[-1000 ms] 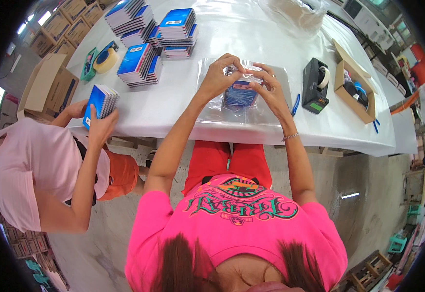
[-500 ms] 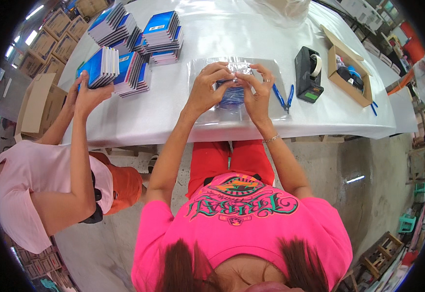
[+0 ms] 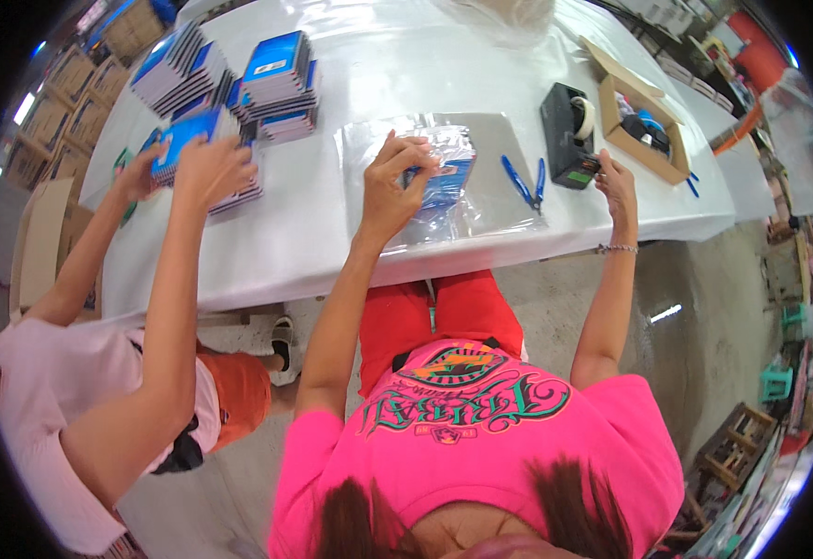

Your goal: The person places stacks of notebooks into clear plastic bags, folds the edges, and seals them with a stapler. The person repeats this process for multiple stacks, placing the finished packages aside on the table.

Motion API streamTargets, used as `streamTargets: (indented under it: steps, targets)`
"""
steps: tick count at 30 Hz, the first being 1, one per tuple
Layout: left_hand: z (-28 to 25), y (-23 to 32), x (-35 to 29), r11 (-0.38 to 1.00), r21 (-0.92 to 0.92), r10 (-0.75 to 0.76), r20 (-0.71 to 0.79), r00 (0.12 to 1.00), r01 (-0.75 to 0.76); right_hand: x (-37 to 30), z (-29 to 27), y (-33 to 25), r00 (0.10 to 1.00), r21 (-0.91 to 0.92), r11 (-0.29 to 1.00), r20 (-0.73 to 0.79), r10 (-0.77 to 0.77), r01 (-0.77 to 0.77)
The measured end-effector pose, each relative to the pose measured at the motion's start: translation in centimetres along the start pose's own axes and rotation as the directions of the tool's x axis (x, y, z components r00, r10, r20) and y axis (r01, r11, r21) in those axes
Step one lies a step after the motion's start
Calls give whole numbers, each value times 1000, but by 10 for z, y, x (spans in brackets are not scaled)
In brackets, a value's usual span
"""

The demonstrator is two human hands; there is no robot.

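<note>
A small pack of blue notebooks (image 3: 450, 184) in clear plastic wrap lies in front of me on a transparent plastic sheet (image 3: 501, 140). My left hand (image 3: 390, 186) is at its left side, thumb and fingers pinched on the plastic wrap. To the right stands a black tape dispenser (image 3: 558, 130) with a roll of tape (image 3: 584, 119). My right hand (image 3: 619, 186) is at the dispenser's near cutter end, fingertips closed on the tape's end; the strip itself barely shows. Blue-handled nippers (image 3: 526, 184) lie spread between pack and dispenser.
A co-worker at my left handles blue notebooks (image 3: 183, 140) beside several notebook stacks (image 3: 276, 70). An open cardboard box (image 3: 644, 135) with small items stands right of the dispenser. White sheeting (image 3: 304, 200) covers the table. Clear plastic (image 3: 509, 19) lies at the back.
My right hand has left the wrapped pack and moved right to the tape dispenser. My left hand stays on the pack. The co-worker's hands have lowered their notebooks onto the stack.
</note>
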State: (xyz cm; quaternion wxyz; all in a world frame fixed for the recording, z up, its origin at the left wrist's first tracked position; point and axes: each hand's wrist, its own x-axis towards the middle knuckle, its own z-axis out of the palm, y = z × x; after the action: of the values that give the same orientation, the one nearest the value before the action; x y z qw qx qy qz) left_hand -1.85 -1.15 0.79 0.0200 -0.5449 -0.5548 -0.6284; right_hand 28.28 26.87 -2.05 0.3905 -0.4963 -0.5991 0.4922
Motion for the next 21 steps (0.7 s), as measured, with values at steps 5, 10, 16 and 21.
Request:
streamTargets:
  steps: [5, 10, 16, 21]
  targets:
    - [-2, -1, 1, 1000, 27, 11, 4, 1000, -11, 7, 2, -12, 994, 12, 996, 54, 90, -91]
    - [0, -3, 1, 1000, -4, 26, 23, 999, -26, 5, 7, -15, 997, 33, 999, -75, 3, -1]
    - [-4, -3, -1, 996, 79, 33, 35, 999, -35, -32, 11, -10, 995, 256, 966, -104, -4, 30]
    - [2, -3, 1, 995, 79, 51, 42, 998, -55, -48, 10, 29, 977, 81, 996, -202, 65, -49]
